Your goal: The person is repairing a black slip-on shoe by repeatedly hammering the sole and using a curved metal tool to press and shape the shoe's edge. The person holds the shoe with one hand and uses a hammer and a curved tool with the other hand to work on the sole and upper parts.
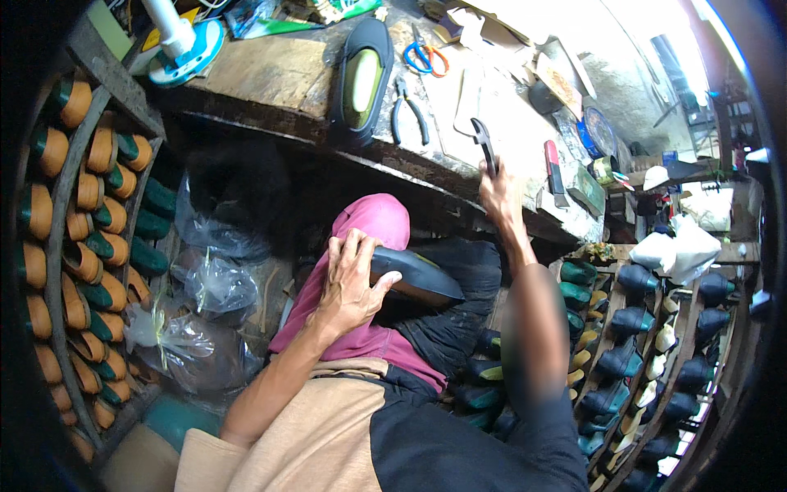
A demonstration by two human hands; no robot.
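Note:
On my lap, my left hand (352,275) is closed round the end of a black shoe (422,276), which lies sideways with its sole edge showing. A pink cloth (373,217) covers my leg under and beside that hand. At the front edge of the workbench (270,70), my right hand (502,193) grips a dark hammer-like tool (485,141) with a curved head; its exact kind is unclear. Left of it on the bench lie pliers (407,112), scissors (425,59) with blue and orange handles, and another black shoe (361,82) with a pale, greenish inside.
A red-handled tool (555,170) and a round blue tin (596,131) are at the bench's right. A lamp base (187,53) stands far left. Racks hold tan shoe pieces (52,152) at left and dark shoe forms (619,361) at right. Clear plastic bags (215,283) fill the lower left.

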